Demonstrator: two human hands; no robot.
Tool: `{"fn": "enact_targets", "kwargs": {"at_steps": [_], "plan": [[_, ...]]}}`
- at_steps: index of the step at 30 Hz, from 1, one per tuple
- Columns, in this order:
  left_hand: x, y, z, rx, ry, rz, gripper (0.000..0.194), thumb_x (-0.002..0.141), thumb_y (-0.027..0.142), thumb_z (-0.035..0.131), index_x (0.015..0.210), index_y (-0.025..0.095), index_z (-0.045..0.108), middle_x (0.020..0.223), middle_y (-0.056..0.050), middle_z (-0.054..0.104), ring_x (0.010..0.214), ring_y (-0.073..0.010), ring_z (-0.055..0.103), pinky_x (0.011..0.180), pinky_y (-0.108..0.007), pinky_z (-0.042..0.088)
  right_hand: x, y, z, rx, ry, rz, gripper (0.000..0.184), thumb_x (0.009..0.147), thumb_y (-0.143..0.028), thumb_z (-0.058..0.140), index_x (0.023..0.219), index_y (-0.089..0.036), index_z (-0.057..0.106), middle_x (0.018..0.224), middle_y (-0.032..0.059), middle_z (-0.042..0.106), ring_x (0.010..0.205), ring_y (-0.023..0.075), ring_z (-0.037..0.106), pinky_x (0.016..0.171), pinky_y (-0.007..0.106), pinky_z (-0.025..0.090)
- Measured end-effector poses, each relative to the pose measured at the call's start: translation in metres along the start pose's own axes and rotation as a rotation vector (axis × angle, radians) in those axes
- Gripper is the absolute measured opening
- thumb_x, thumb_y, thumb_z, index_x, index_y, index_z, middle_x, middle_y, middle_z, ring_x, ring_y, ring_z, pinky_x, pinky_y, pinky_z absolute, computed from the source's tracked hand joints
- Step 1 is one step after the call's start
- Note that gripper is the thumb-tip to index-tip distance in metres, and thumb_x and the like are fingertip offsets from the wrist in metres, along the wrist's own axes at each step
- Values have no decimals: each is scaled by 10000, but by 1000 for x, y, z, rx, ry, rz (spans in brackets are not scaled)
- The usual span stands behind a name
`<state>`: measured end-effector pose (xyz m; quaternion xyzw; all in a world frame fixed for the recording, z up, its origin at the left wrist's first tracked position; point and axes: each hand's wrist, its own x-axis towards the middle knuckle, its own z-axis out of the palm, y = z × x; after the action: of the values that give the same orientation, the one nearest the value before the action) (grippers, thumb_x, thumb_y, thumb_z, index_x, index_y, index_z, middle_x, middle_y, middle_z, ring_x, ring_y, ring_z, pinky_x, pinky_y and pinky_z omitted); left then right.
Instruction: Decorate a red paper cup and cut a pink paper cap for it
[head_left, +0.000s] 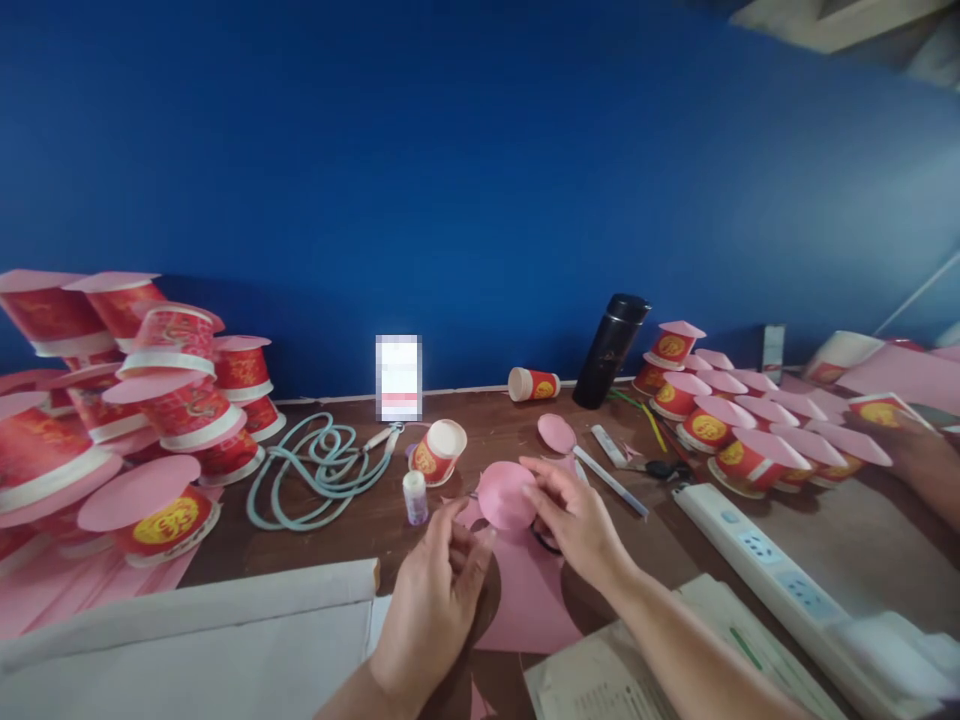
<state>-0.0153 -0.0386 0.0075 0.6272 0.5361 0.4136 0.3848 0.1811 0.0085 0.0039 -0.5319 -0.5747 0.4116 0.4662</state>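
A pink paper disc (507,496) is pinched at its right edge between the thumb and fingers of my right hand (577,520). My left hand (431,590) is just to the lower left, its fingers loosely curled and the thumb apart, with nothing visible in it. Below the disc lies a pink paper sheet (529,600) on the brown table. A black loop (546,542), perhaps a scissors handle, shows partly under my right hand. Beyond my left hand stand a small glue bottle (415,498) and a red and white paper cup (438,452). Another pink disc (556,433) lies farther back.
Red cups with pink discs are stacked at left (180,400) and grouped at right (750,430). A black flask (611,350), a coiled cord (315,480), a lit phone (399,380) and a power strip (772,560) surround the workspace. Another person's hand (911,450) is at far right.
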Motion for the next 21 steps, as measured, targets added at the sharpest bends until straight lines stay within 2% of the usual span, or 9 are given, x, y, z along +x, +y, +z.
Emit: {"fn": "enact_targets", "kwargs": {"at_steps": [4,5,7,10,11,12,15,18,21], "plan": [[-2,-4,-5,272,203,305,298,889,368,559,1164,253,570,855,-38,704,735,-201,682,699,-306,532,9,5,-9,-192,45,-156,335,835,-420,650,1155,-328,691,1120,45,705,810,226,641,724,360,488],[-1,-4,-7,298,252,368,290,891,340,561,1165,246,571,797,-24,690,689,-185,669,668,-289,529,12,6,-14,-237,102,-194,322,833,-413,645,1138,-324,699,1142,48,698,813,225,640,727,359,488],[2,-6,-12,330,363,458,275,893,299,561,1156,219,573,733,-5,653,626,-155,631,632,-264,520,21,7,-29,-362,228,-263,302,859,-411,588,1100,-275,710,1102,69,702,953,251,632,797,368,489],[6,-10,-19,355,507,511,257,887,260,578,1132,185,586,786,-19,639,640,-128,608,614,-235,509,34,12,-59,-611,439,-246,337,885,-395,487,1073,-216,703,1069,76,705,1004,244,625,909,393,474],[8,-10,-21,357,538,528,259,885,249,578,1134,177,586,813,-28,636,654,-126,603,611,-229,506,37,14,-68,-718,469,-182,352,904,-369,444,1109,-221,688,1113,75,693,1043,238,614,922,381,470],[9,-11,-23,363,572,541,262,879,239,584,1133,171,588,839,-37,634,662,-126,596,604,-228,500,39,17,-75,-844,459,-91,362,910,-347,424,1153,-237,669,1142,67,684,1074,235,602,931,377,466],[14,-11,-27,380,649,559,304,864,212,596,1162,157,579,848,-44,604,694,-137,567,638,-250,494,41,23,-89,-944,426,11,374,850,-315,517,1180,-221,666,1183,117,665,1120,310,578,937,451,448],[19,-12,-32,414,785,597,379,842,212,621,1206,133,550,961,-90,616,838,-182,563,813,-345,492,39,26,-90,-1079,333,137,460,834,-346,544,1276,-234,599,1315,138,594,1188,361,540,922,491,441],[25,-18,-38,371,885,519,384,886,260,562,1245,128,527,1124,-143,601,989,-226,547,875,-394,477,39,27,-89,-1149,261,219,473,850,-340,524,1313,-246,549,1339,122,582,1180,352,558,903,469,447]]}}
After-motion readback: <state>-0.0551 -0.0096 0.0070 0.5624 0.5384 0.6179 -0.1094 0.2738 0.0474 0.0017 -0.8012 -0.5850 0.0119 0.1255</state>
